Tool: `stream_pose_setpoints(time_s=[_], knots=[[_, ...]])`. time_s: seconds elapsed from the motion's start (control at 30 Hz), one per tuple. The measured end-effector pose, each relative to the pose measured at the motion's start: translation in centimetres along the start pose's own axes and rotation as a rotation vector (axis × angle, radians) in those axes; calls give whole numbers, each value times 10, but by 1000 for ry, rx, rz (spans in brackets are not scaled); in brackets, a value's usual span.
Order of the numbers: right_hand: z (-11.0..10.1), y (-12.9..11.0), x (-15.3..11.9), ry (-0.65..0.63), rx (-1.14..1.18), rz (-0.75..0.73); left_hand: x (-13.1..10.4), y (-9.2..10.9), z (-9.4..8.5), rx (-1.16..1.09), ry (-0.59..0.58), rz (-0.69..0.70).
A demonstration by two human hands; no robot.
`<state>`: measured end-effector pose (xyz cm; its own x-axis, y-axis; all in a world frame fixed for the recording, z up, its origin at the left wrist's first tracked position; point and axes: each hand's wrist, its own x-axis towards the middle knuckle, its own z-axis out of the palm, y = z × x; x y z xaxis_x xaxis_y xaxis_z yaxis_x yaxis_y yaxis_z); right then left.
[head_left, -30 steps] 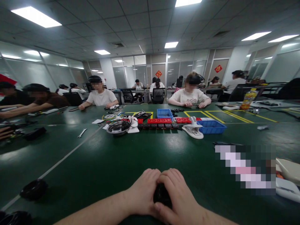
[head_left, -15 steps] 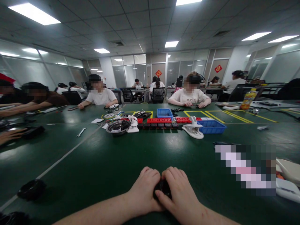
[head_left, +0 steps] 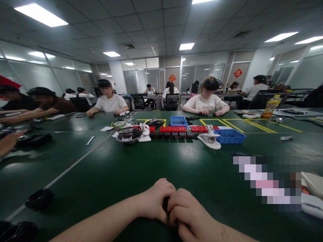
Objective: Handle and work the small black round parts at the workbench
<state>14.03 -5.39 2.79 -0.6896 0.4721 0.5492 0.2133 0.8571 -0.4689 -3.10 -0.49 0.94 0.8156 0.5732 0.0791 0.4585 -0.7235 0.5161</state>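
At the near middle of the green table [head_left: 121,188], my left hand [head_left: 154,201] and my right hand [head_left: 189,210] are pressed together around a small black object [head_left: 165,203]. Only a dark sliver of it shows between them, so its kind is hidden. The fingers of my left hand curl over its far side. My right hand is closed against it from the right, knuckles up and fingers bent. To the left of my forearm lies a black ring-shaped part [head_left: 40,199], and another black round part [head_left: 21,231] sits at the lower left corner.
Across the middle stand a red power strip [head_left: 174,129], a bowl of cables [head_left: 128,136], a white clamp stand [head_left: 210,137] and a blue bin [head_left: 230,136]. A wrench [head_left: 90,140] lies left. White cases [head_left: 311,203] are at right. Co-workers sit opposite and at left.
My right hand has turned and closed further over the black object, its thumb now tucked out of sight; less of the object shows. The view has shifted slightly to the left.
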Motion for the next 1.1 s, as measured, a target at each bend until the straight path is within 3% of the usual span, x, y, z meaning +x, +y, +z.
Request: stream_pose_setpoints(time_s=[0.13,0.3,0.5,0.67,0.87,1.1], knots=[[1,0,1,-61,-2,-101,-1,0,-2,-48,-7,2],[-9,-5,1,-67,-72,-124,-2,3,-1,-42,6,15],[-5,-1,-3,109,-189,165,-4,13,4,7,97,-54],[5,5,-1,45,-319,379,-3,22,11,54,154,-132],[8,3,0,-5,-342,465,-2,20,15,48,149,-136],[7,4,0,-20,-314,464,-1,16,17,40,175,-118]])
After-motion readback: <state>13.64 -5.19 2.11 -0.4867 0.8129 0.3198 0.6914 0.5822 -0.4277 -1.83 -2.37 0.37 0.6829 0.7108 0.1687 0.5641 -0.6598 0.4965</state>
